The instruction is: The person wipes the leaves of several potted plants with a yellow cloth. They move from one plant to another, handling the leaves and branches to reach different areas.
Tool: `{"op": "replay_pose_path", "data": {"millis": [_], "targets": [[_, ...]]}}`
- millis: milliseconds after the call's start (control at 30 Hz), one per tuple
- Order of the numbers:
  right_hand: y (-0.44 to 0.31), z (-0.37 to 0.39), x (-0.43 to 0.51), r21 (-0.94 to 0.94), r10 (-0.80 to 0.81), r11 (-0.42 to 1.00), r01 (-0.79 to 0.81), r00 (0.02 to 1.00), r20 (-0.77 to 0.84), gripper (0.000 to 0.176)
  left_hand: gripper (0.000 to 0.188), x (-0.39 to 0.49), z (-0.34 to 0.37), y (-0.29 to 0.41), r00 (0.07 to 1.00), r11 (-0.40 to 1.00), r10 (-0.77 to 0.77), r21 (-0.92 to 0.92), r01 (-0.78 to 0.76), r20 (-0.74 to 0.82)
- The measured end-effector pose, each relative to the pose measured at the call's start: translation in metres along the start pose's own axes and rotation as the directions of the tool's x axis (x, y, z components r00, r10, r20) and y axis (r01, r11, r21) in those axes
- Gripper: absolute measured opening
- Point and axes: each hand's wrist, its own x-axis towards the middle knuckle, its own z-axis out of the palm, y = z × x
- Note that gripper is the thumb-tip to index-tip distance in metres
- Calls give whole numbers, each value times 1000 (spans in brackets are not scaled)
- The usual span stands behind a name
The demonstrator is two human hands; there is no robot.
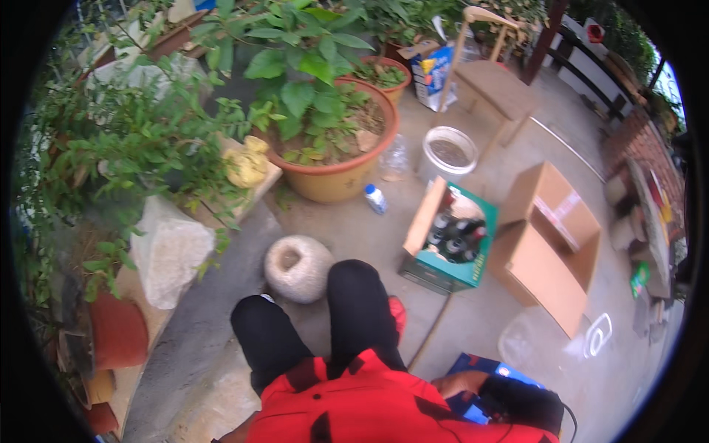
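At the lower right, my right hand (461, 382) rests at a blue cardboard box (471, 362) beside my hip. Its fingers are partly hidden, so I cannot tell if they grip the box. My left hand is out of view; only a bit of that arm shows at the bottom edge. Before my knees stands a round, speckled stone pot (313, 271) with a hole in its top. To the right, a green carton (462, 272) with raised flaps holds several dark glass bottles (455, 243).
An open brown cardboard box (545, 266) stands right of the carton. A thin stick (431, 332) lies on the concrete. Beyond are a small blue-capped bottle (375, 199), a white bucket (450, 149), a large planter (332, 177) and a wooden chair (493, 86). A pale rock (171, 252) sits left.
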Motion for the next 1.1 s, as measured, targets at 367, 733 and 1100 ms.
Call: {"op": "replay_pose_path", "data": {"millis": [367,733,1100], "targets": [[12,20,18,-182,-291,936,302,953,83,40,30,-14,-19,7,944,936,144,270,-227,296],[-123,4,1,-433,-902,432,791,367,-229,29,49,40,56,156,614,250,726,714,-654,309],[-207,3,26,-962,-985,158,224,108,-137,3,15,79,51,191,477,-78,816,880,-468,326]]}}
